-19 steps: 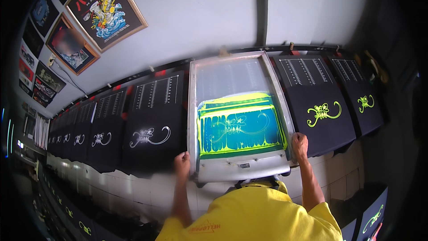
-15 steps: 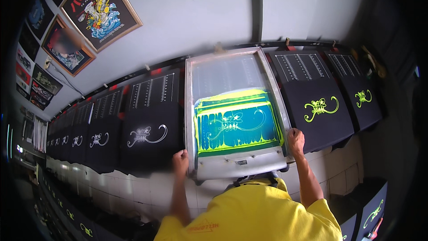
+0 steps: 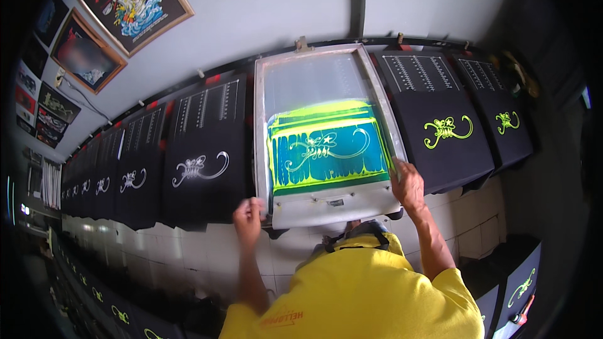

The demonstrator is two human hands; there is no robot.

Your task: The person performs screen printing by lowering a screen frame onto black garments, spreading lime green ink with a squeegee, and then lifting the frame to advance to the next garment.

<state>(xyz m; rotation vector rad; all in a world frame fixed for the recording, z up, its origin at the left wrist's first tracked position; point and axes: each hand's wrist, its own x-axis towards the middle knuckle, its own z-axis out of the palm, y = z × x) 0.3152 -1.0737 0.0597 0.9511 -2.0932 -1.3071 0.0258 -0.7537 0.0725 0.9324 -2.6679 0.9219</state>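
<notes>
A screen printing frame (image 3: 375,102) with a pale metal rim lies over one black board in a row. Its mesh shows a blue-green area with a curled insect-like design (image 3: 321,144), edged by bright yellow-green ink (image 3: 317,113). At the near right side rail, my right hand (image 3: 408,186) is closed around the rim, fingers bent over its edge. My left hand (image 3: 247,218) is curled at the near left corner, fingertips at the rim and a little blurred. Whatever is under the mesh is hidden.
Black shirts (image 3: 204,169) on boards to the left carry white prints. Those to the right (image 3: 449,144) carry yellow-green ones. A rail with clips (image 3: 301,44) runs along the wall. More printed black boards (image 3: 520,289) stand low behind me. Framed posters (image 3: 135,6) hang at upper left.
My right hand has shifted from the rail's outer side to over its edge. My left hand sits slightly lower against the frame's corner. The whole view has shifted; the frame looks unmoved.
</notes>
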